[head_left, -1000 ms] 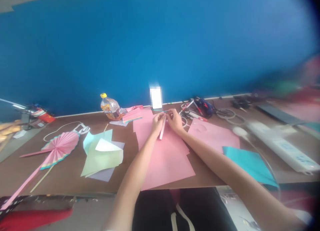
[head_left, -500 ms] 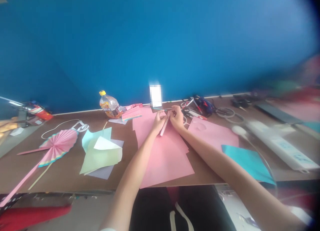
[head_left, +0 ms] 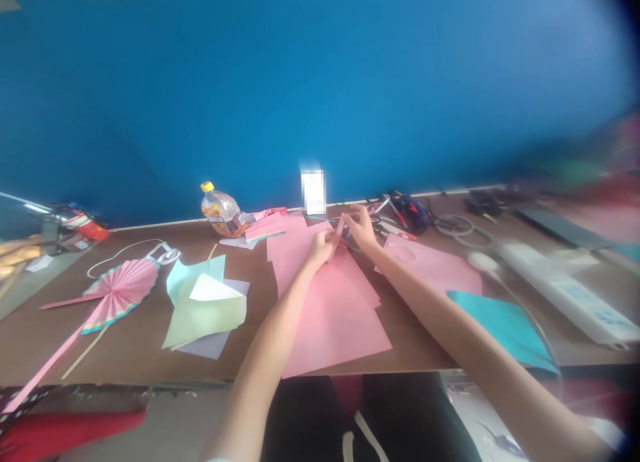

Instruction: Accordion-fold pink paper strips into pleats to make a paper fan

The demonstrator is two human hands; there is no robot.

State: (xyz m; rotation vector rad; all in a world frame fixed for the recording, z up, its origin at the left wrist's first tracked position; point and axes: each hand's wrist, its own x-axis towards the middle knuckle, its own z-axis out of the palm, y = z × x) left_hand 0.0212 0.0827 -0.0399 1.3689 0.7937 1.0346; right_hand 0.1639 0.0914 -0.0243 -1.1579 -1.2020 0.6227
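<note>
My left hand [head_left: 321, 247] is closed around a narrow strip of folded pink paper [head_left: 341, 229], which it holds tilted above the desk. At the far end of that strip, the bent fingers of my right hand [head_left: 362, 227] pinch close together on its edge; their exact grip is blurred. Beneath both hands lie large overlapping pink paper sheets [head_left: 334, 322]. Just beyond the fingers, a thin teal line shows on the desk near a bright blurred-out rectangle [head_left: 313, 192].
A pleated pink paper fan [head_left: 123, 292] and layered coloured papers [head_left: 205, 319] lie left. A plastic bottle [head_left: 223, 212] stands by the blue wall. To the right are a pink sheet [head_left: 435, 265], a turquoise sheet [head_left: 503, 325], cables [head_left: 457, 225] and a white power strip [head_left: 565, 295].
The folded strip has been raised and turned, its lower end now inside my left hand. My right hand has shifted slightly right and its fingers have straightened a little.
</note>
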